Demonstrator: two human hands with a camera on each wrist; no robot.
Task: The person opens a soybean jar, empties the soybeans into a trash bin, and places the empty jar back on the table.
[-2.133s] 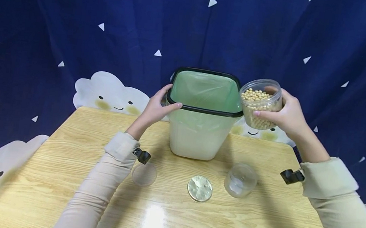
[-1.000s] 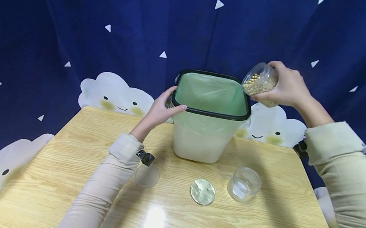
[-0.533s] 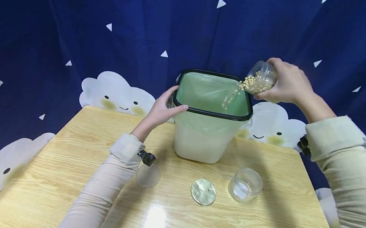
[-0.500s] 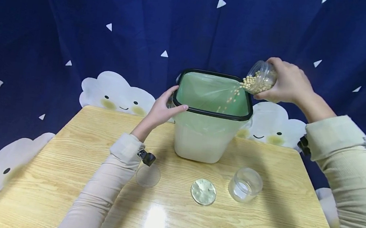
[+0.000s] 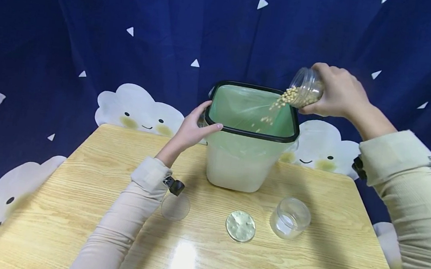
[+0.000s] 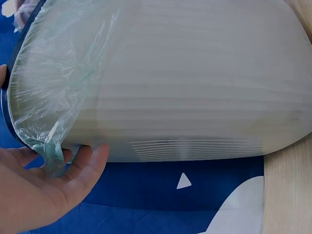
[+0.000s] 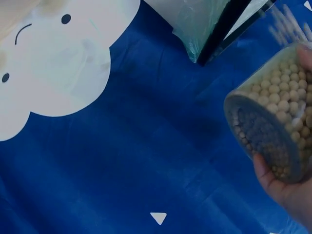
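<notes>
In the head view a white trash can [image 5: 235, 165] with a black rim stands on the table, lined with a green plastic bag [image 5: 235, 103]. My left hand [image 5: 190, 131] holds its left side, thumb over the rim and fingers along the outside; the left wrist view shows the bag's bunched edge [image 6: 54, 151] by those fingers. Above the can's right corner my right hand [image 5: 341, 93] grips a clear plastic jar [image 5: 311, 88], tilted mouth-down to the left. Pale round beans [image 5: 288, 97], like soybeans, spill from it into the can. Many beans still fill the jar in the right wrist view.
An open clear jar [image 5: 289, 218] stands at the front right of the wooden table [image 5: 85, 190]. A silvery foil-like disc [image 5: 240, 226] lies left of it, and a clear round lid [image 5: 175, 207] lies beside the left sleeve. A blue curtain [image 5: 165, 18] hangs behind.
My right hand has raised the jar and tipped it leftward over the can, and beans have begun pouring out. The left hand keeps its hold on the rim.
</notes>
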